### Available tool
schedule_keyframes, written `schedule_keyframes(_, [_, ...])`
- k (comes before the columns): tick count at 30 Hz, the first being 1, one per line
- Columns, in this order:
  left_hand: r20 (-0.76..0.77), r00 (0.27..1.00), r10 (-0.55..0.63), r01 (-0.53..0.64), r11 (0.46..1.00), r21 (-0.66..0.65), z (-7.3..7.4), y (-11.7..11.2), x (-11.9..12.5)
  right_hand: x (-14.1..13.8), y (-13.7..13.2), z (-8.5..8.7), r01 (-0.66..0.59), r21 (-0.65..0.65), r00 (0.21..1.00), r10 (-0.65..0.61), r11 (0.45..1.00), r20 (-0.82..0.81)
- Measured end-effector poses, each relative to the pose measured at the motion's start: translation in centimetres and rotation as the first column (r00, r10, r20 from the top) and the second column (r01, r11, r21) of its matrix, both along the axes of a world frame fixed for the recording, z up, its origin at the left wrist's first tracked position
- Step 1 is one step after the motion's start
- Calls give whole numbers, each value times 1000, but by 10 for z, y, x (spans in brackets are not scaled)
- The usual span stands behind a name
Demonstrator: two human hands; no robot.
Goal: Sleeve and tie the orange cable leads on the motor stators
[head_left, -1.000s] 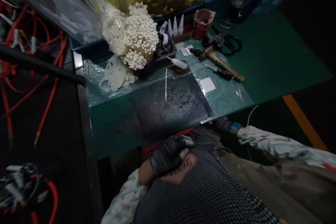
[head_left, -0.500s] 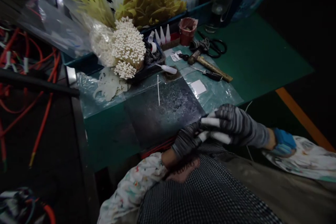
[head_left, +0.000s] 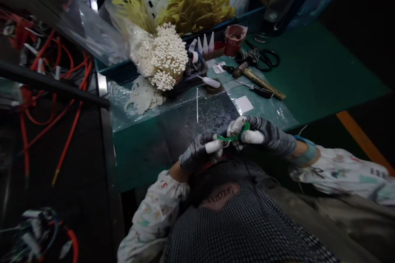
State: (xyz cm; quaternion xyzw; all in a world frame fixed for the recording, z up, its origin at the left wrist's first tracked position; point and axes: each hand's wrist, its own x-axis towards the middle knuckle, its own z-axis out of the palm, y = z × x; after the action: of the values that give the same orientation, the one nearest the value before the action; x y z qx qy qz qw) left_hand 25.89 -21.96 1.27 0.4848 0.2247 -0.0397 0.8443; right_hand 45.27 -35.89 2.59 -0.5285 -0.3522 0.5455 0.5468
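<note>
Your left hand (head_left: 200,148) and right hand (head_left: 266,133) each have the grip pinching the curved green strip (head_left: 246,127), one toward either end, with the strip located at the near edge of the desk (head_left: 327,65), beside the dark plate (head_left: 212,117).

Workshop bench for small-parts handwork, pretty clearly
Hammer (head_left: 263,83), thin-shafted tool (head_left: 261,91) and squeeze bottle (head_left: 211,82) are strewn over a green tabletop (head_left: 327,61), yellow pieces (head_left: 197,6) are heaped in bulk behind, and orange cables (head_left: 74,241) are bunched off to the side.
</note>
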Motion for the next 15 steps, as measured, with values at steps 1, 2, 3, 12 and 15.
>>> schedule_keyframes(1, [19, 1000, 15, -17, 995, 102, 0, 4, -4, -1, 8, 2, 12, 19, 998, -13, 1000, 54])
schedule_keyframes(2, [44, 998, 39, -49, 968, 248, -1, 6, -7, -2, 16, 4, 19, 35, 992, -23, 999, 127])
schedule_keyframes(3, [79, 994, 75, -101, 900, 425, -2, 8, -11, -4, 23, 8, 21, 49, 979, -31, 999, 200])
schedule_keyframes(12, [494, 856, 148, -492, -57, 869, -2, 2, -37, -26, 42, 34, -1, 163, 927, -60, 987, 371])
schedule_keyframes(15, [549, 835, -25, -547, -137, 826, 6, -2, -40, -32, 44, 30, 49, 175, 907, -117, 983, 404])
